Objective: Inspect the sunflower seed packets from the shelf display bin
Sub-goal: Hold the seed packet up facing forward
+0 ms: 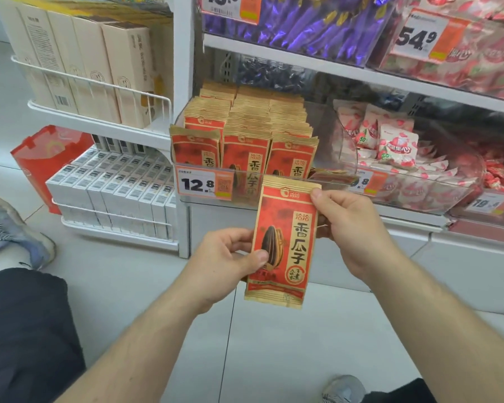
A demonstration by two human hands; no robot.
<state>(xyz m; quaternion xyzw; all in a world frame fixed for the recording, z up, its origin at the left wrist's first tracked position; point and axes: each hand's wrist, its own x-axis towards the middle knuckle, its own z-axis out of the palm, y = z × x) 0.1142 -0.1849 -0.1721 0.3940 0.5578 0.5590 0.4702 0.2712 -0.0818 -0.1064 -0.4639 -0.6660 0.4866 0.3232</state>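
Beige cartons [99, 68] in white wire rack [99, 85] at 10 o'clock, barcoded white boxes [114, 193] below. Red bag [47, 158] at 9. Purple packets [317, 27] at 12, pink candy bin [413, 170] at 3.

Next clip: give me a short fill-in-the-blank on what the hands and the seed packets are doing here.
1. The held sunflower seed packet is gripped by ____ hands.
2. The left hand presses its ____ on the packet's front, while the right hand holds the upper edge.
3. The price tag on the display bin reads ____.

Missing words: both; thumb; 12.8
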